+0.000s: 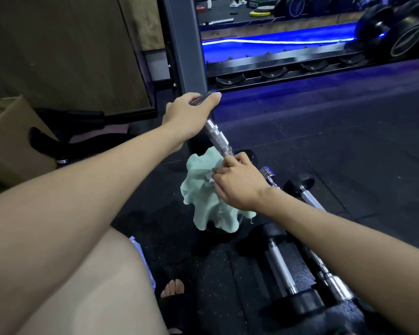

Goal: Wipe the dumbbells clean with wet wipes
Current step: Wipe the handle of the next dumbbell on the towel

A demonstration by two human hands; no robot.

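Dark rubber gym flooring point(324, 131) surrounds an upended dumbbell point(217, 137): the left hand point(188, 112) grips its top end, the right hand point(237, 183) pinches a pale green cloth point(203, 199) against the chrome handle. No lettering is legible.

The single head-worn camera looks forward and steeply down, close over both forearms. Its wide angle reaches from the dark speckled rubber floor point(348, 141) up to the black steel rack point(276, 62) ahead.

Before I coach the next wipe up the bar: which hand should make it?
Right, probably. The right hand already pinches the cloth against the bar, while the left hand grips its top end, steadying it.
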